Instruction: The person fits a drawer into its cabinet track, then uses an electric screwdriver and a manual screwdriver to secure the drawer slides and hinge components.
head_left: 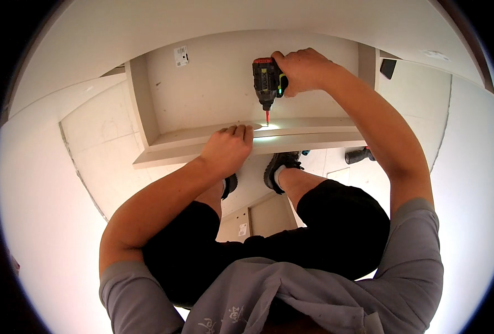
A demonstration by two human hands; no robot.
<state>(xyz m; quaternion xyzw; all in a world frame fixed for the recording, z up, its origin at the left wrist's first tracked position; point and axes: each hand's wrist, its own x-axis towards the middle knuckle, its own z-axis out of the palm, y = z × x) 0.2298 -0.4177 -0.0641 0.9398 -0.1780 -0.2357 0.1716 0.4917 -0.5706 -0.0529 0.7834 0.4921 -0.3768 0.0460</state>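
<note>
My right hand (pixel 302 69) is wrapped round the handle of a black and green impact driver (pixel 266 79) with a red end. Its red bit (pixel 267 118) points down at the inner board (pixel 191 133) along the near side of a pale drawer (pixel 213 78). The driver's light makes a bright spot round the bit's tip; whether a screw is there I cannot tell. Close to the left of the tip, my left hand (pixel 230 146) has its fingers curled over the two near boards, gripping the drawer front (pixel 169 157). The left fingertips are partly hidden.
A white label (pixel 181 56) is stuck on the drawer's bottom. Beyond my right forearm a black block (pixel 388 68) lies on the pale floor. A dark power tool (pixel 359 155) rests right of my black shoe (pixel 277 170). Another pale panel (pixel 272 214) lies between my legs.
</note>
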